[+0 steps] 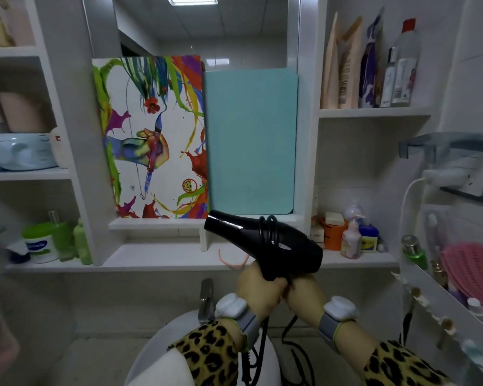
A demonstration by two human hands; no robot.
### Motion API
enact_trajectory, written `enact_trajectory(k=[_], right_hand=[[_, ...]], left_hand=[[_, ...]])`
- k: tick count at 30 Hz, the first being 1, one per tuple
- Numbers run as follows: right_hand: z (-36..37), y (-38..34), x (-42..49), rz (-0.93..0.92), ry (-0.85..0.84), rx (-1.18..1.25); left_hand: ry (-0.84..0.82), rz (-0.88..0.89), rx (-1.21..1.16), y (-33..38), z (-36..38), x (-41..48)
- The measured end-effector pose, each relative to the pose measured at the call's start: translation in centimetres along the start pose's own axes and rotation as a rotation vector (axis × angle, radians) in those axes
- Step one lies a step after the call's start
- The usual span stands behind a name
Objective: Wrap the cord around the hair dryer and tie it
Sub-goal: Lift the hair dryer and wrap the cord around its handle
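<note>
A black hair dryer (251, 235) is held up over the sink, nozzle pointing up-left. Its black cord (268, 229) is looped a few times around the barrel, and the rest hangs down between my wrists toward the basin. My left hand (258, 288) is closed around the dryer's handle from the left. My right hand (304, 293) presses against the handle's base on the right, fingers closed where the cord leaves it. Both wrists carry white trackers, and the sleeves are leopard print.
A white sink basin (156, 341) with a chrome tap (206, 299) lies below. A pink hair tie (234, 261) rests on the white shelf behind the dryer. Bottles and jars crowd the side shelves. A pink brush (471, 268) sits in a rack at the right.
</note>
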State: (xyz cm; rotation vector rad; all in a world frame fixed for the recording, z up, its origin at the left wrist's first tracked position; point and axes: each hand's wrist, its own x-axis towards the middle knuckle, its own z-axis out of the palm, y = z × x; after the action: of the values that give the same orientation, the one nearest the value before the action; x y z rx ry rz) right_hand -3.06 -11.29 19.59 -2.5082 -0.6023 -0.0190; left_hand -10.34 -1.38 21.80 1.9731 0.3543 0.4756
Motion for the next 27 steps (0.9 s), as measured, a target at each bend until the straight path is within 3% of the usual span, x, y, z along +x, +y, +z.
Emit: enact_trajectory(k=[6,12,21,27], right_hand=[[-0.9,-1.4,-1.0,-0.14,0.142,0.271],[0.0,-3.2,-0.7,-0.221,0.115,0.187],[1.3,-3.3,-1.6,-0.4,0.126,0.132],[-0.3,-3.5,-1.6,-0.413,0.147,-0.017]], left_hand=[[0.128,0.02,0.104,-0.4,-1.0,2.5],[0.171,0.086,0.236,-0.6,-1.7,3.1],[0.094,-0.014,0.032,-1.5,-4.2,3.1],[0.076,-0.001,0.048,-1.8,-5.5,3.6]])
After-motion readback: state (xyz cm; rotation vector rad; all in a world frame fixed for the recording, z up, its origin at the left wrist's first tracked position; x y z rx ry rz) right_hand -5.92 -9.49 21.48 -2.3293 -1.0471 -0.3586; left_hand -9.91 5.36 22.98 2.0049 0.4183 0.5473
